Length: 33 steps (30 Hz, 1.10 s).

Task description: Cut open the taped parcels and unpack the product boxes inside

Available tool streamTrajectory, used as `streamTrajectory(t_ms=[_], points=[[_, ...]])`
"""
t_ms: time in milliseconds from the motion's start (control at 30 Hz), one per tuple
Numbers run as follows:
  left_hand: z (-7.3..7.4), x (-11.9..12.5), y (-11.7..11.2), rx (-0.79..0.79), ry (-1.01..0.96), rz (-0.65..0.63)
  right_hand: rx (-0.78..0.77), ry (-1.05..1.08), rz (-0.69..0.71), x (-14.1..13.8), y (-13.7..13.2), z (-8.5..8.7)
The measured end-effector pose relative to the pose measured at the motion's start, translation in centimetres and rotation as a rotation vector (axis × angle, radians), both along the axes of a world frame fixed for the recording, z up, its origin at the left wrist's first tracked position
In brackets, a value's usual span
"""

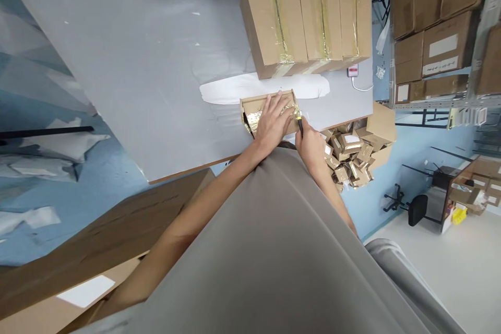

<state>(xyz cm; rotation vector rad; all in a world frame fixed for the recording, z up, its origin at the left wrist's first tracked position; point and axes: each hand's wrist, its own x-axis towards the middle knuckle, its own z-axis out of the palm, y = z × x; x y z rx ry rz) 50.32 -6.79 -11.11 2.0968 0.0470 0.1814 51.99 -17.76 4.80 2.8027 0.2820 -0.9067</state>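
A small cardboard box (pixel 254 107) wrapped in shiny yellowish tape lies on the grey table (pixel 148 78) near its edge. My left hand (pixel 274 120) lies flat on top of the box, fingers stretched out, pressing it down. My right hand (pixel 311 143) is closed round a tool with a black and yellow handle (pixel 299 121), whose tip touches the box's right end. The blade or tip itself is too small to make out.
Three large taped cartons (pixel 309 10) stand on the table behind the small box, with a white sheet (pixel 235 88) in front of them. An open carton of several small taped boxes (pixel 352 151) sits below the table edge. Metal shelves with cartons (pixel 430 31) stand at right.
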Motion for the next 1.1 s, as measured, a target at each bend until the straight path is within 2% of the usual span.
streamTrajectory(t_ms=[300,500,667,800,900,967,1000,1100], points=[[-0.1,0.1,-0.2,-0.047,-0.008,0.016,-0.036,-0.054,-0.016,0.9,1.5,-1.4],[0.0,0.2,-0.6,-0.022,-0.015,-0.017,-0.107,-0.048,-0.071,-0.1,0.8,-0.6],[0.4,0.1,-0.5,-0.022,-0.012,-0.031,-0.106,-0.012,-0.122,-1.3,0.0,-0.5],[0.2,0.0,-0.3,0.012,-0.039,-0.037,-0.074,-0.014,-0.129,-2.1,-0.6,0.3],[0.0,0.0,-0.3,0.012,-0.056,-0.029,0.014,-0.067,-0.127,-2.1,-2.1,0.7],[0.0,-0.1,-0.1,0.006,-0.065,-0.020,0.066,-0.154,-0.163,-1.2,-3.8,-0.2],[0.2,-0.2,0.1,0.003,-0.067,-0.012,0.081,-0.204,-0.192,-0.4,-4.8,-1.2],[1.1,-1.2,1.3,0.007,-0.045,0.066,0.106,-0.294,-0.278,3.1,-7.7,-6.4]])
